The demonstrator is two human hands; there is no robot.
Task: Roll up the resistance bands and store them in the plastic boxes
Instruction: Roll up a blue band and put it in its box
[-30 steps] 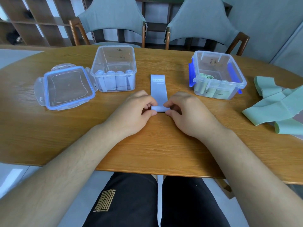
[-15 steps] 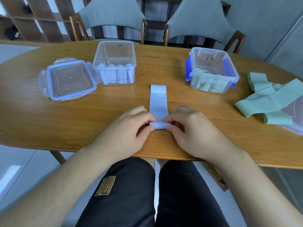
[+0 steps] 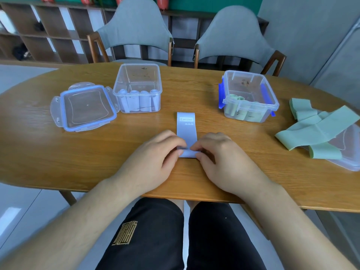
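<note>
A pale blue resistance band (image 3: pixel 186 127) lies flat on the wooden table (image 3: pixel 58 152), its near end curled into a small roll. My left hand (image 3: pixel 152 164) and my right hand (image 3: pixel 224 162) pinch that rolled end from either side. Behind on the left, a clear plastic box (image 3: pixel 138 75) holds several rolled blue bands. A second clear box (image 3: pixel 251 80) with blue clips at the back right holds rolled green bands.
A clear lid with a blue seal (image 3: pixel 85 108) lies left of the left box. Loose green bands (image 3: pixel 319 127) lie on another clear lid (image 3: pixel 348 152) at the right edge. Two grey chairs (image 3: pixel 134 32) stand behind the table.
The view has tilted, so the table sits differently in frame. The band's rolled end has grown slightly while both hands keep pinching it.
</note>
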